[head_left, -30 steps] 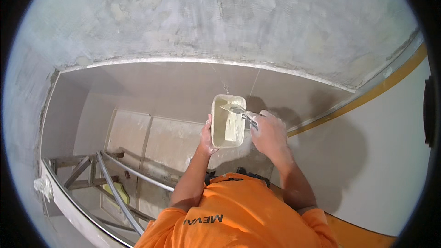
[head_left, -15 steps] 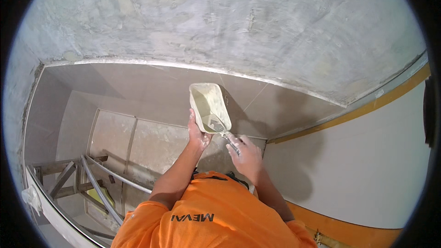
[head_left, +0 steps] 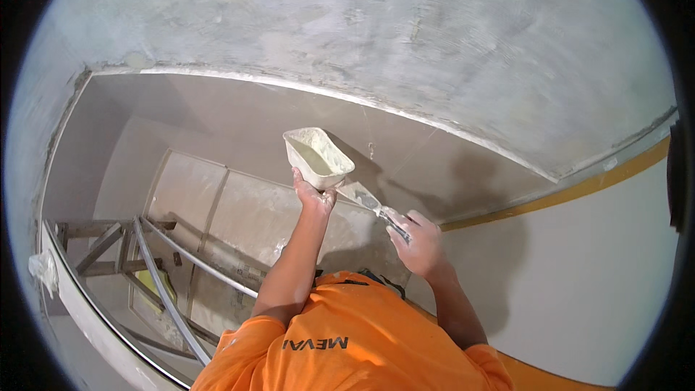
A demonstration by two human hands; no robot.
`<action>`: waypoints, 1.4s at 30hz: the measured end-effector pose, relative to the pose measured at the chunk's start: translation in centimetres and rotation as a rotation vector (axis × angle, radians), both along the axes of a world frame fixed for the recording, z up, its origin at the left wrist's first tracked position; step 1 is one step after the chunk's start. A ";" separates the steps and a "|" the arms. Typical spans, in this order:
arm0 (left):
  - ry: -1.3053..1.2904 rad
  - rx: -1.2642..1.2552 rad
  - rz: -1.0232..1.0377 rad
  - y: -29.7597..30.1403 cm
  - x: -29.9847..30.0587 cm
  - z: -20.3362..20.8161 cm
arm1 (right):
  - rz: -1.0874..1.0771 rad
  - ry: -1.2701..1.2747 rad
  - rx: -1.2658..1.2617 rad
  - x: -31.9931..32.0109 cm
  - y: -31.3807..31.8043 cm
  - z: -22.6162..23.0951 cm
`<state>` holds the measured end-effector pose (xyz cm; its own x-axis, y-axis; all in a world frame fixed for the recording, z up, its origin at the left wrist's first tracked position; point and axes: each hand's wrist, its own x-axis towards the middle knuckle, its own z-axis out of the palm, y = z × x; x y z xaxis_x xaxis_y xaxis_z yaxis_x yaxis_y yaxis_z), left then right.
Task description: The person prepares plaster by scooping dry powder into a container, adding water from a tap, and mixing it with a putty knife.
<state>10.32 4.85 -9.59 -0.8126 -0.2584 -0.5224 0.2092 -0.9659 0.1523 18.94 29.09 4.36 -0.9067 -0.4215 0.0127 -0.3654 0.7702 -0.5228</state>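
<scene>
One tub (head_left: 318,157), one putty knife (head_left: 378,210), and my two hands on them. My left hand (head_left: 313,193) is under the tub, its fingers (head_left: 298,177) cupped up around the base and gripping it, so the tub tilts with its open mouth showing pale plaster inside. My right hand (head_left: 420,242) is lower and to the right of the tub, its fingers closed round the handle of the putty knife, whose blade points up toward the tub's lower right corner, just beside it. Above the tub runs the grey ceiling (head_left: 405,36); below and left of it stands the scaffold frame (head_left: 156,261). Half a second ago the knife's blade was nearer the tub's base; a second ago it lay over the open mouth.
</scene>
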 end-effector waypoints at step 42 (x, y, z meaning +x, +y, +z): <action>0.020 -0.153 0.001 -6.0 9.1 -2.4 | -0.487 0.072 -0.559 -13.9 -6.8 -21.4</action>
